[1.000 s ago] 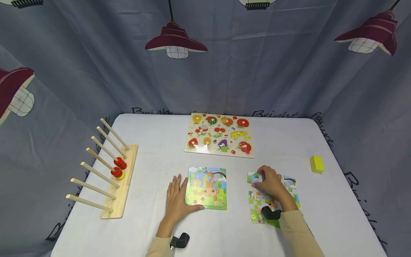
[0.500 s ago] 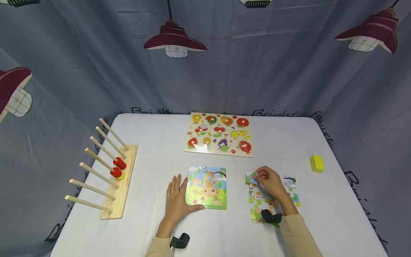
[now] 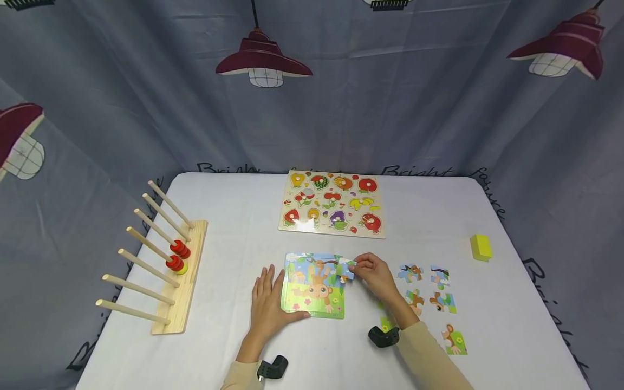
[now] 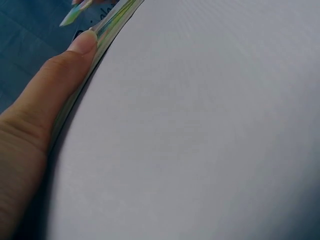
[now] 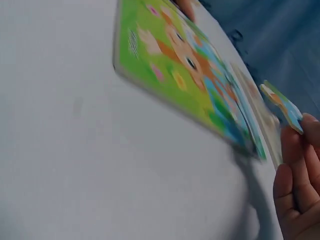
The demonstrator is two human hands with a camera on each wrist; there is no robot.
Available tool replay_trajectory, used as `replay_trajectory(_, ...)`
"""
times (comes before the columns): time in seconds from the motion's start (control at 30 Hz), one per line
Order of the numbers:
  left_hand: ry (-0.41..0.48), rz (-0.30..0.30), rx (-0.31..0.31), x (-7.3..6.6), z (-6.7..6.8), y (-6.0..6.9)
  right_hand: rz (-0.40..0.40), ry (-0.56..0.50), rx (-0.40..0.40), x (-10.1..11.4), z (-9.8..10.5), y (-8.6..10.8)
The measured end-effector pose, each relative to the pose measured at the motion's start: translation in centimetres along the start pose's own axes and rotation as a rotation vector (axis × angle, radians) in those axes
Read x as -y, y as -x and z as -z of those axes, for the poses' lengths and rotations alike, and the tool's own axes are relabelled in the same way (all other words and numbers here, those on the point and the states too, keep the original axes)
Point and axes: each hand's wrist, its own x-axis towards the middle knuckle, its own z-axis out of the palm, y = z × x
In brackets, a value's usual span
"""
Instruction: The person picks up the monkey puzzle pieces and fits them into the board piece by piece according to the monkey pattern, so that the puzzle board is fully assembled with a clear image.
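A square puzzle board (image 3: 317,292) with a monkey picture lies in the middle of the table. My left hand (image 3: 265,300) rests along its left side, fingers straight, thumb on the lower edge; the left wrist view shows that thumb (image 4: 65,70) at the board's rim. My right hand (image 3: 377,276) pinches a blue and green jigsaw piece (image 3: 345,270) above the board's upper right corner. In the right wrist view the piece (image 5: 285,107) is tilted and raised off the board. Other jigsaw pieces (image 3: 442,301) lie right of this hand, some hidden under the forearm.
Behind the board lies a wooden fruit peg puzzle (image 3: 332,205). A wooden rack (image 3: 187,292) with slanted pegs and several red and yellow rings stands at the left. A yellow block (image 3: 481,248) sits at the right. A grey curtain (image 3: 390,108) surrounds the table's back.
My right hand has lifted a jigsaw piece from the group at the right and carried it left over the board's upper right corner. The left hand has stayed in place.
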Motion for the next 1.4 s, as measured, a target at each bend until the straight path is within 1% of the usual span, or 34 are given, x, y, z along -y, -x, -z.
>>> replay_trajectory(0.1, -0.007, 0.004, 0.006, -0.1, 0.0, -0.1, 0.007, -0.029, 0.004, 0.5, -2.0, -0.6)
replay_trajectory(0.2, -0.008, 0.001, -0.001, -0.1, 0.0, -0.2, 0.017, -0.047, 0.013, 1.0, -4.0, -1.0)
replay_trajectory(0.4, -0.038, -0.001, -0.016, 0.2, -0.2, 0.0, 0.01, -0.08, 0.023, 1.8, -7.5, -1.4)
replay_trajectory(0.5, -0.044, -0.001, -0.024, 0.4, -0.3, 0.1, 0.013, -0.072, 0.029, 2.2, -8.9, -1.5)
replay_trajectory(0.53, -0.045, -0.003, -0.025, 0.4, -0.4, 0.1, 0.022, -0.068, 0.033, 2.8, -9.2, -1.3)
replay_trajectory(0.6, -0.04, -0.007, -0.027, 0.5, -0.4, 0.1, 0.028, -0.042, 0.028, 3.2, -9.9, -1.4)
replay_trajectory(0.73, -0.037, -0.007, -0.019, 0.4, -0.4, 0.0, 0.026, 0.034, 0.02, 3.8, -10.7, -1.7)
replay_trajectory(0.77, -0.037, -0.009, -0.019, 0.4, -0.4, 0.0, 0.021, 0.054, 0.014, 3.4, -11.0, -2.0)
replay_trajectory(0.8, -0.036, -0.009, -0.018, 0.4, -0.3, 0.0, 0.019, 0.069, 0.013, 3.5, -11.1, -2.1)
replay_trajectory(1.0, -0.04, -0.01, -0.028, 0.3, -0.2, 0.1, 0.006, 0.122, 0.009, 3.9, -11.2, -2.5)
replay_trajectory(1.17, -0.045, -0.008, -0.024, 0.2, -0.1, 0.1, -0.006, 0.178, -0.014, 4.1, -11.4, -2.7)
replay_trajectory(1.27, -0.042, -0.005, -0.019, 0.2, -0.1, 0.1, 0.01, 0.219, -0.027, 4.2, -11.5, -2.9)
replay_trajectory(1.4, -0.037, 0.0, -0.012, 0.2, -0.1, 0.1, 0.057, 0.28, -0.032, 4.4, -11.6, -3.0)
